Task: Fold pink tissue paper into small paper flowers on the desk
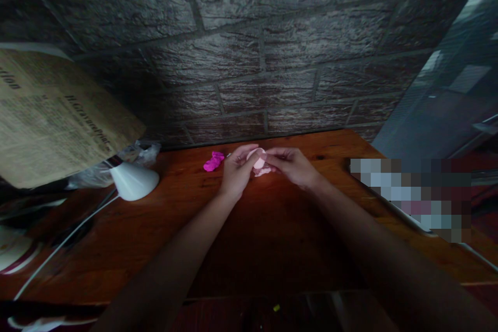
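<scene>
My left hand (238,168) is closed around a pale pink, rounded, flat piece (256,159) that looks like soft modelling clay, with the thumb lying across it. From the other side, my right hand (291,165) pinches at the edge of the same piece with thumb and fingertips. Just beneath the fingers a crumpled pale pink scrap (262,171) shows; whether it joins the held piece I cannot tell. A bright magenta lump (213,161) lies on the wooden table, left of my left hand and apart from it.
A lamp with a newspaper-print shade (66,119) and white base (136,180) stands at the left, its cord (70,241) running forward. Clear plastic (148,153) lies behind it. A blurred-out object (412,197) rests at the right of the wooden table (280,249). A stone-patterned wall (233,62) rises behind.
</scene>
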`<action>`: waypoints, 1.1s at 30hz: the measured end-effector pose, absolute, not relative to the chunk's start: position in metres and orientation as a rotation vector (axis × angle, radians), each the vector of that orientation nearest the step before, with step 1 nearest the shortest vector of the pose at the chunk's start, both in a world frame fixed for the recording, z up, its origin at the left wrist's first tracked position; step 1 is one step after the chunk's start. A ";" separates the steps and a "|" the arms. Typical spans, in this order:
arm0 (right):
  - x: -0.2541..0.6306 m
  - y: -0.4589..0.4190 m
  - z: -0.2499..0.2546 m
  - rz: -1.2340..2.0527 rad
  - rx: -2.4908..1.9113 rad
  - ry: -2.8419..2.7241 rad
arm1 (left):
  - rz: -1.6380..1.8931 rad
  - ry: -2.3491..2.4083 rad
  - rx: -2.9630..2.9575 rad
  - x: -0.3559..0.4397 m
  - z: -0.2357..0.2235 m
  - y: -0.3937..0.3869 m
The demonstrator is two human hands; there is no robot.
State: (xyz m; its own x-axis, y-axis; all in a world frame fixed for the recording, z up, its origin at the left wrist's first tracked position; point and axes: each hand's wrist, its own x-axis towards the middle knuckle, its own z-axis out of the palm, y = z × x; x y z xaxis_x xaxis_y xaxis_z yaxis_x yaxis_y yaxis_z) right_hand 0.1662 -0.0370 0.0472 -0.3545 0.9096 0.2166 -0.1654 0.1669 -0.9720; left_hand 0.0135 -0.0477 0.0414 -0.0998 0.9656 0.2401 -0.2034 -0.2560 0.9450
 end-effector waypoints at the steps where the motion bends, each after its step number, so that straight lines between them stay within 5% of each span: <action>1: 0.166 -0.037 0.047 1.393 -0.770 -1.459 | 1.544 0.976 1.206 0.013 0.041 -0.047; 24: 0.165 -0.033 0.034 0.957 -0.929 -1.488 | 1.512 0.945 0.979 0.010 0.042 -0.045; 33: 0.169 -0.027 0.038 1.037 -0.913 -1.351 | 1.409 0.959 1.042 0.009 0.036 -0.042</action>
